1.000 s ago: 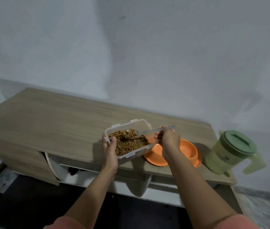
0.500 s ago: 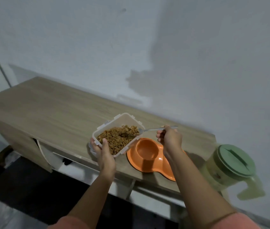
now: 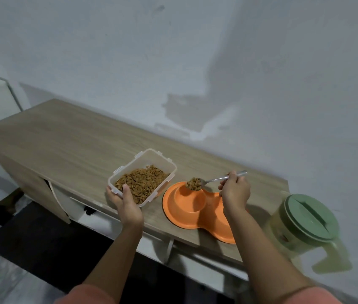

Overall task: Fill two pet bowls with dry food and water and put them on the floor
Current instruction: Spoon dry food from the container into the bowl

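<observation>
Over table [image 3: 68,137], we hold tub [image 3: 116,178] in left hand [image 3: 127,205], right hand [image 3: 236,190] pinching heaped spoon [image 3: 215,179] above seemingly empty bowl [image 3: 192,201]; tilting early scatters kibble [image 3: 193,183].

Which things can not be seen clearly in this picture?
- Head view: right bowl of the orange double bowl is hidden by the right hand and forearm.
- Pitcher: blurred near the picture's edge, water level unreadable.
- Food container: near corner covered by the left hand.
</observation>
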Available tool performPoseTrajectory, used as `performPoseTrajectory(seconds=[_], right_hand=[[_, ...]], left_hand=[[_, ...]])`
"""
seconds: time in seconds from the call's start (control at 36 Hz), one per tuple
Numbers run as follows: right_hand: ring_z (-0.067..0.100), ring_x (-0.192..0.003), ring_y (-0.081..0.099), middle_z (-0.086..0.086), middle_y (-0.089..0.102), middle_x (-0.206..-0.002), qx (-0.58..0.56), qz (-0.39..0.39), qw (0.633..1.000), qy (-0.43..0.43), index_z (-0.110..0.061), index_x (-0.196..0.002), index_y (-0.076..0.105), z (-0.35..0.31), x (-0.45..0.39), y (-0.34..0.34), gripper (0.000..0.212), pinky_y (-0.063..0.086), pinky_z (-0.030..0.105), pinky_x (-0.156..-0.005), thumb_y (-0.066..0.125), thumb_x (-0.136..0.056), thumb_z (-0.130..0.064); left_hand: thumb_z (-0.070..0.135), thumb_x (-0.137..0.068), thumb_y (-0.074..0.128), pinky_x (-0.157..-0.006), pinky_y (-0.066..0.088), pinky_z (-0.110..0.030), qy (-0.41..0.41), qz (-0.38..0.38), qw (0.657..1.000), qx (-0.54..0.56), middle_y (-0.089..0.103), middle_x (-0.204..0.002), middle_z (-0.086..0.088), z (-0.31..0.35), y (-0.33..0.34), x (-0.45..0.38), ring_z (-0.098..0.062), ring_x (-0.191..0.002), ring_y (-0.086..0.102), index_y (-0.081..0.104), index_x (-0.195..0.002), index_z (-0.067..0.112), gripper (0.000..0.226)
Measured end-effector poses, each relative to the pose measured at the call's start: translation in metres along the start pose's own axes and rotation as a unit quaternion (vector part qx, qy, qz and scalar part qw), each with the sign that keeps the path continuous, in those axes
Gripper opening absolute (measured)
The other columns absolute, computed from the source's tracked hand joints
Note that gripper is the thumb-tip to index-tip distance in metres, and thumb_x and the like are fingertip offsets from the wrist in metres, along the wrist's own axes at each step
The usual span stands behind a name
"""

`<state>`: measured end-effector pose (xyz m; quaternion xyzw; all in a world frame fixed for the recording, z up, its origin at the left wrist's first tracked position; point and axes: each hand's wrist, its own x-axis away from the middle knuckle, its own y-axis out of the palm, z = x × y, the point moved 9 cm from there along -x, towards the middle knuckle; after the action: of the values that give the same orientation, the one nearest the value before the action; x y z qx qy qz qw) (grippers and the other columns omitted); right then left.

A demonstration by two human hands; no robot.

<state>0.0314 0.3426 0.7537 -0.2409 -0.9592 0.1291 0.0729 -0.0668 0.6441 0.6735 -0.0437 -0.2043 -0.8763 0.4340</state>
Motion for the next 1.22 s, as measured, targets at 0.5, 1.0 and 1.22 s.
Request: performPoseTrajectory(seconds=[0.5, 1.0, 1.22], right_hand=[[0.018, -0.064, 0.059, -0.004, 0.058, -0.066, -0.047, -0.039, 0.979, -0.193, -0.029, -0.076, 0.052, -0.066, 0.031, 0.017, 0.028, 0.053, 0.048, -0.068, 0.039, -0.101, -0.026], [0.021, -0.055, 0.061, 0.006, 0.065, -0.062, 0.054, -0.194, 0.975, -0.089, 0.002, -0.079, 0.066, -0.037, 0.066, 0.087, 0.041, 0.052, 0.035, -0.061, 0.041, -0.098, -0.024], [0.013, -0.038, 0.052, 0.011, 0.064, -0.062, 0.000, -0.196, 0.981, 0.013, -0.004, -0.070, 0.061, -0.019, 0.066, 0.079, 0.040, 0.041, 0.022, -0.038, 0.043, -0.100, -0.022]], left_hand=[[0.034, -0.102, 0.039, -0.111, 0.032, -0.035, 0.029, -0.039, 0.999, -0.011, 0.013, -0.160, -0.008, -0.005, 0.002, 0.002, -0.023, -0.141, 0.032, 0.005, -0.152, 0.036, 0.061], [0.030, -0.103, 0.036, -0.105, 0.037, -0.033, 0.018, -0.118, 0.993, 0.011, 0.025, -0.157, -0.007, 0.010, 0.010, 0.020, -0.018, -0.133, 0.040, 0.007, -0.153, 0.034, 0.058], [0.031, -0.103, 0.035, -0.106, 0.036, -0.033, 0.011, -0.107, 0.994, 0.017, 0.029, -0.155, -0.007, 0.011, 0.003, 0.025, -0.022, -0.138, 0.038, 0.007, -0.152, 0.037, 0.056]])
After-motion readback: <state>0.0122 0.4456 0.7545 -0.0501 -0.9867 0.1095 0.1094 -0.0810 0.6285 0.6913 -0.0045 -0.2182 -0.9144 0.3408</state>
